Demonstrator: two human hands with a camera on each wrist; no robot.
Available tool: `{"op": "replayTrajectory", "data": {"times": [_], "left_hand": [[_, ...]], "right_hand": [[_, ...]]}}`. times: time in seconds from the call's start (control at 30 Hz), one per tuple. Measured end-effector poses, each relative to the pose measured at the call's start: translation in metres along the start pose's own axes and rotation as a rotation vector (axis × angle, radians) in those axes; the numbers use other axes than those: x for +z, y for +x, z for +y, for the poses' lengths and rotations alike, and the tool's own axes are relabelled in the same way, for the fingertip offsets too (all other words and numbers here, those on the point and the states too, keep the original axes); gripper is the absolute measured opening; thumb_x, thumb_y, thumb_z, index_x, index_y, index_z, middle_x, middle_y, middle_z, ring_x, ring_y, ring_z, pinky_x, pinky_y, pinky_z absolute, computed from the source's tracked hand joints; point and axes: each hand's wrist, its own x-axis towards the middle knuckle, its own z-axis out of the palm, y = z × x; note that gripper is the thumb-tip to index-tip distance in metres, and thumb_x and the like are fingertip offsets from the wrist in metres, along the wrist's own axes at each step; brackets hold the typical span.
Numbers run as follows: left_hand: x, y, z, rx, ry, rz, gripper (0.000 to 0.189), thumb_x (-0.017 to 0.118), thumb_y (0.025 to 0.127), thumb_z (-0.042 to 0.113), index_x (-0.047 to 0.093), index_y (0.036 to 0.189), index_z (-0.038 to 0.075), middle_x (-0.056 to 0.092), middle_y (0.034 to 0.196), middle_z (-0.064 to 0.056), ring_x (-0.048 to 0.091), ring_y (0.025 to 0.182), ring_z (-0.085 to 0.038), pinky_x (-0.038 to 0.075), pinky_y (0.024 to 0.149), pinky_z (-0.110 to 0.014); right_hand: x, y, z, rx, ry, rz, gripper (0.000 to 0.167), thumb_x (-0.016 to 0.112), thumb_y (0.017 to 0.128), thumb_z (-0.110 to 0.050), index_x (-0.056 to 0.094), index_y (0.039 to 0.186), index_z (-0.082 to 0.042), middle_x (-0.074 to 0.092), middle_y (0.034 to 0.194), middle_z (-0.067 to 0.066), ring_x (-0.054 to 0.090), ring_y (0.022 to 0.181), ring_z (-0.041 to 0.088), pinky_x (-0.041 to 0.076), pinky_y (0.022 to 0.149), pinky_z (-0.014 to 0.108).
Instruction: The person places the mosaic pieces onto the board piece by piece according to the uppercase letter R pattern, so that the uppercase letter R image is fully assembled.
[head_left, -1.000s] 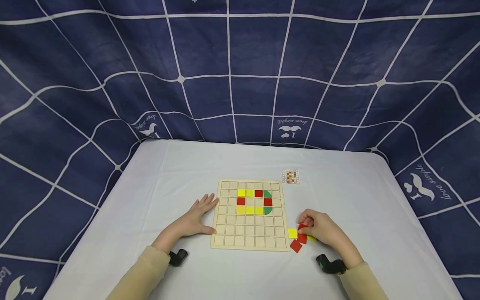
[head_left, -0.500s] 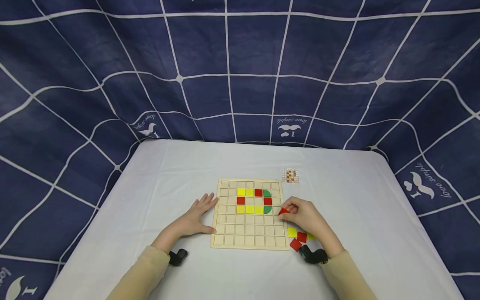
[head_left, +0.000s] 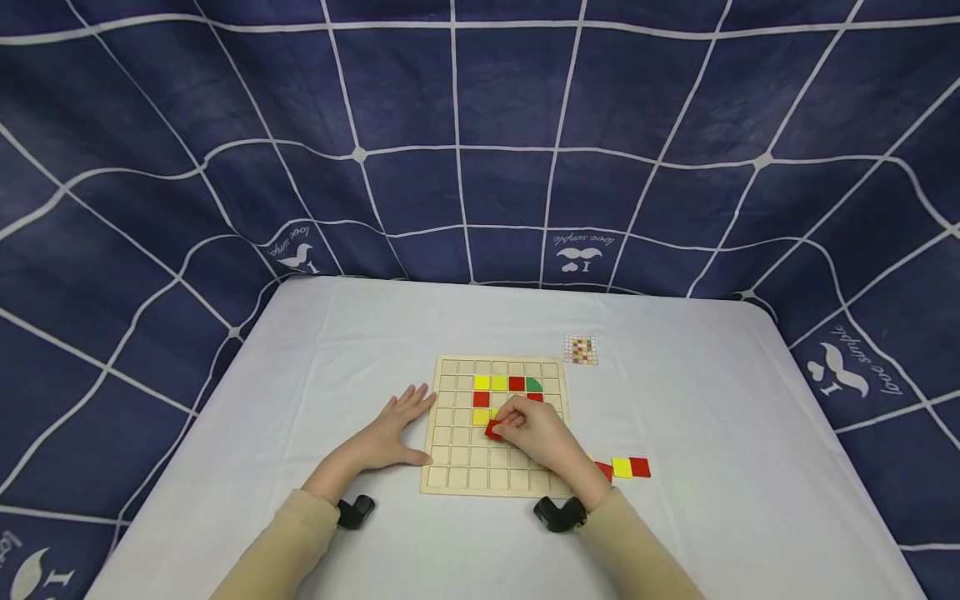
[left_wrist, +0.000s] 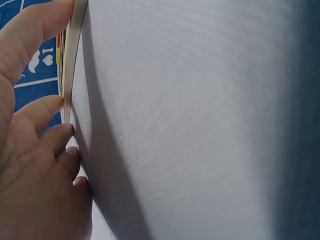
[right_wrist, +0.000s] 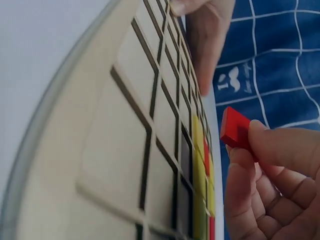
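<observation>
A wooden grid board (head_left: pixel 450 479) lies on the white table, with yellow, red and green tiles set in its upper cells. My right hand (head_left: pixel 536 429) is over the middle of the board and pinches a red square tile (right_wrist: pixel 235 129) between thumb and fingertips, just below the row of yellow tiles. That hand covers part of the lower tile row. On the board's left edge my left hand (head_left: pixel 390 429) rests with fingers spread, thumb and fingertips touching the rim. The left wrist view shows the fingers (left_wrist: pixel 37 112) against the board's side.
Right of the board lie loose tiles, among them a yellow tile (head_left: pixel 622 467) and a red tile (head_left: pixel 640 467); my right forearm partly hides others. A small printed pattern card (head_left: pixel 581 350) lies beyond the board's far right corner. A dark blue checked curtain (head_left: pixel 510 192) surrounds the table.
My right hand has picked a red tile from the loose ones and carried it left and away from me over the board. My left hand has stayed at the board's edge.
</observation>
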Motion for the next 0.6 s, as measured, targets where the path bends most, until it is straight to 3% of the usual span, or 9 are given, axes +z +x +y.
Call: {"op": "replayTrajectory", "data": {"times": [0.3, 0.6], "left_hand": [[0.000, 0.001, 0.000, -0.007, -0.005, -0.005, 0.103, 0.085, 0.073, 0.030, 0.029, 0.155, 0.008, 0.013, 0.165, -0.014, 0.003, 0.154, -0.035, 0.003, 0.124, -0.056], [-0.001, -0.001, 0.002, 0.000, -0.008, -0.001, 0.102, 0.085, 0.073, 0.031, 0.029, 0.155, 0.008, 0.014, 0.165, -0.015, 0.004, 0.153, -0.036, 0.003, 0.124, -0.056]], "right_hand": [[0.019, 0.006, -0.002, -0.023, -0.064, -0.055, 0.004, 0.073, 0.088, -0.016, 0.069, 0.088, -0.018, 0.065, 0.076, -0.010, 0.058, 0.070, 0.005, 0.050, 0.064, 0.018], [0.026, 0.007, -0.007, -0.110, -0.180, -0.001, 0.002, 0.074, 0.086, -0.011, 0.075, 0.088, -0.011, 0.062, 0.081, -0.005, 0.054, 0.070, 0.005, 0.048, 0.063, 0.015]]}}
